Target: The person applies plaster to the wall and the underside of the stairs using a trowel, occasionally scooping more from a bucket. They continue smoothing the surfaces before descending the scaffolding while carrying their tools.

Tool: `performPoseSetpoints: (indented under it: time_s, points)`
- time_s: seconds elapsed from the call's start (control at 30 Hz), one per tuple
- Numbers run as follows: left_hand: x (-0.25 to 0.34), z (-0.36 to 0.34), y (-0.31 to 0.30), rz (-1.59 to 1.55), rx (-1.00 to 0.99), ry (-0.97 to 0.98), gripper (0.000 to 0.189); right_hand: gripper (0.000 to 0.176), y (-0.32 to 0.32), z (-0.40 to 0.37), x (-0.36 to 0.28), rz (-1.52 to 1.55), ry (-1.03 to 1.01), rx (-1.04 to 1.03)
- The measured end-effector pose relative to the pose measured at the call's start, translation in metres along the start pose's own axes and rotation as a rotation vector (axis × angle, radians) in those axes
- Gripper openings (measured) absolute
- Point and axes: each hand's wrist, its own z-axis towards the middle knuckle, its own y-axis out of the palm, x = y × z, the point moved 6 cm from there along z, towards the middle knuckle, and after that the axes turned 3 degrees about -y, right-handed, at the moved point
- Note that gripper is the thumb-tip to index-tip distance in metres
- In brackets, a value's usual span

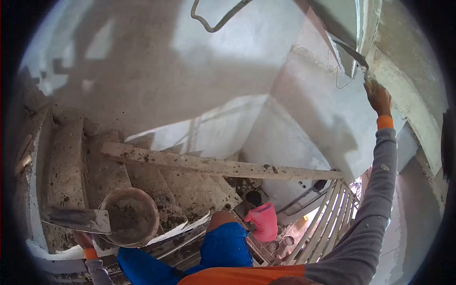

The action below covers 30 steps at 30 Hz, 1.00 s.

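Note:
My right hand (pixel 378 97) is raised at the upper right, its fingers closed round the handle of a trowel (pixel 351 51). The trowel's blade points up and left, against the edge of the wall corner. Low on the left, my left hand (pixel 83 239) is closed on a plastering float (pixel 71 218); the float's flat plate hides most of the fingers. One end of that plate overlaps the rim of a bucket (pixel 154 209), which holds grey mortar.
Dirty concrete stairs (pixel 183 187) descend to the right. A long wooden beam (pixel 223 166) crosses above them. A co-worker in a pink shirt (pixel 263 222) is lower down, near small buckets (pixel 288 241). Wooden slats (pixel 323 221) stand at right; a hose (pixel 213 28) hangs above.

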Motion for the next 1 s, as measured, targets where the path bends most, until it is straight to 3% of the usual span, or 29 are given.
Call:
performPoseSetpoints:
  time_s: [0.1, 0.17, 0.27, 0.3, 0.4, 0.5, 0.53, 0.67, 0.73, 0.83, 0.87, 1.0]
  points:
    - [-0.003, 0.008, -0.013, 0.543, 0.043, 0.233, 0.040, 0.038, -0.008, 0.023, -0.028, 0.017, -0.026, 0.008]
    - [-0.042, 0.032, -0.030, 0.222, 0.133, 0.170, 0.039, 0.037, 0.002, 0.033, -0.027, -0.015, -0.014, -0.021]
    - [-0.083, 0.053, -0.041, 0.104, 0.094, 0.186, 0.038, 0.036, 0.017, 0.043, -0.014, -0.088, 0.032, -0.069]
    - [-0.086, 0.053, -0.039, 0.125, 0.051, 0.214, 0.039, 0.036, 0.023, 0.045, -0.010, -0.106, 0.031, -0.063]
    - [-0.055, 0.039, -0.021, 0.023, 0.033, 0.016, 0.033, 0.034, 0.041, 0.054, -0.001, -0.113, 0.089, -0.045]
    - [0.012, 0.005, -0.003, 0.675, 0.023, 0.076, 0.030, 0.035, -0.003, 0.053, -0.029, -0.079, 0.140, -0.035]
    - [0.008, 0.004, -0.005, 0.707, 0.064, 0.150, 0.032, 0.036, -0.017, 0.051, -0.040, -0.057, 0.099, 0.017]
    - [-0.042, 0.030, -0.027, 0.344, 0.111, 0.288, 0.037, 0.039, -0.057, 0.033, -0.053, -0.033, -0.026, 0.204]
    - [-0.050, 0.037, -0.033, 0.111, 0.096, 0.141, 0.039, 0.039, -0.060, 0.021, -0.046, -0.001, -0.078, 0.353]
    - [-0.066, 0.039, -0.042, 0.110, 0.076, 0.060, 0.038, 0.038, -0.055, 0.003, -0.034, 0.095, -0.158, 0.431]
    - [-0.064, 0.037, -0.039, 0.176, 0.064, 0.078, 0.038, 0.037, -0.056, -0.004, -0.040, 0.014, -0.229, 0.415]
    - [-0.049, 0.031, -0.032, 0.339, 0.055, 0.142, 0.037, 0.036, 0.004, 0.007, -0.002, -0.159, 0.026, -0.012]
